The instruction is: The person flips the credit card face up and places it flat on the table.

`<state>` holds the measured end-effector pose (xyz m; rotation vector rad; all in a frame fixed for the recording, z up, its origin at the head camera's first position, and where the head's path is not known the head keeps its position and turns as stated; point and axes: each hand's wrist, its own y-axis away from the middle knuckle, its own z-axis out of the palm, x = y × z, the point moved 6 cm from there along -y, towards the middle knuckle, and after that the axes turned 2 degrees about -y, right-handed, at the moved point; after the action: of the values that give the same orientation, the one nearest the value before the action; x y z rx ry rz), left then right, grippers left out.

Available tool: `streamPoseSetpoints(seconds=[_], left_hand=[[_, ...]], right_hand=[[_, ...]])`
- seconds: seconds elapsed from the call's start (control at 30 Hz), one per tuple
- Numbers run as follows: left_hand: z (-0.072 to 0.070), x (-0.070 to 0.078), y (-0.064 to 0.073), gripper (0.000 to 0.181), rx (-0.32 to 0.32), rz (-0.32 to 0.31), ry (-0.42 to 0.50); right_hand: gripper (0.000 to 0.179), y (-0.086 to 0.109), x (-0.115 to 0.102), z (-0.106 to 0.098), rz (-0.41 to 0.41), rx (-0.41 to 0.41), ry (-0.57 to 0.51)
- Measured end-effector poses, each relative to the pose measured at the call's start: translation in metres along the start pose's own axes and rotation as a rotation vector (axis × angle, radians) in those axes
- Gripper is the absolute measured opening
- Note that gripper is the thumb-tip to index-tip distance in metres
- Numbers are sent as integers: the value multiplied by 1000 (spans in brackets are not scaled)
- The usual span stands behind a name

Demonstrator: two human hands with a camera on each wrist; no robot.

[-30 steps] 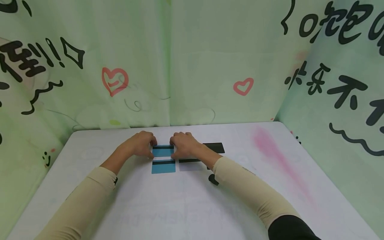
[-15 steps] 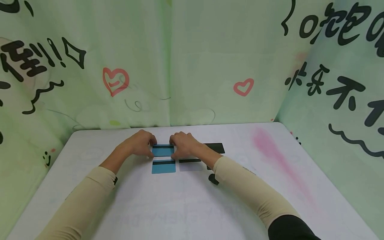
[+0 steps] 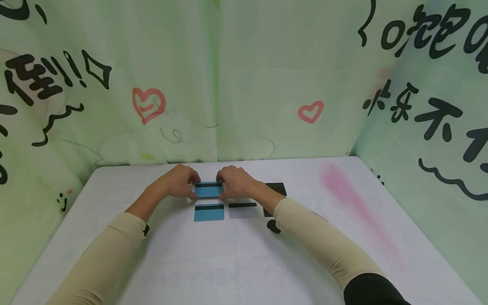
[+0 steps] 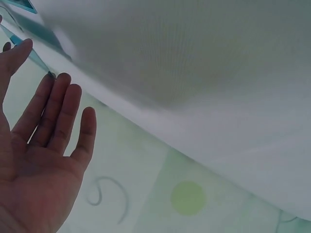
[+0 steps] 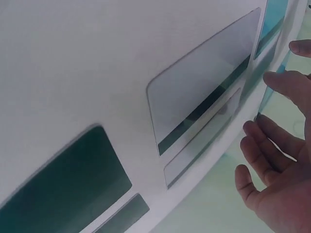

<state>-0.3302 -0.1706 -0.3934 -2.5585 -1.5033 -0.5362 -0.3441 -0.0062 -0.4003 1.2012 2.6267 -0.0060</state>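
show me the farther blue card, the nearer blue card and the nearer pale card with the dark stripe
Farther blue card [image 3: 209, 192]: head view, on blue area below its stripe.
Nearer blue card [image 3: 209, 214]: head view, on blue area below its stripe.
Nearer pale card [image 5: 204, 82]: right wrist view, on pale face beside its stripe.

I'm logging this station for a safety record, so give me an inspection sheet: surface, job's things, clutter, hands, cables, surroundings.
Surface: white tabletop; pink smear on its right side.
Job's things: far blue card, held; near blue card, near pale card, far pale card, far black card and near black card on the table.
Clutter: small dark object by the right sleeve, identity unclear.
Hands: left hand and right hand grip opposite ends of the far blue card.
Cables: nothing seen.
Surroundings: green curtain with red hearts and black lettering.
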Motion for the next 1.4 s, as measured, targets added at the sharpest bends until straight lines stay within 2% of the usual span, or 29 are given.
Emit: streamPoseSetpoints(seconds=[0.67, 1.13, 1.4], left_hand=[[-7, 12, 0, 45, 36, 27, 67], [-6, 23, -6, 46, 60, 10, 86], [-7, 28, -9, 46, 84, 37, 84]], right_hand=[[50, 17, 6, -16, -27, 22, -29], [48, 21, 3, -22, -54, 73, 22], [47, 22, 1, -25, -58, 95, 34]])
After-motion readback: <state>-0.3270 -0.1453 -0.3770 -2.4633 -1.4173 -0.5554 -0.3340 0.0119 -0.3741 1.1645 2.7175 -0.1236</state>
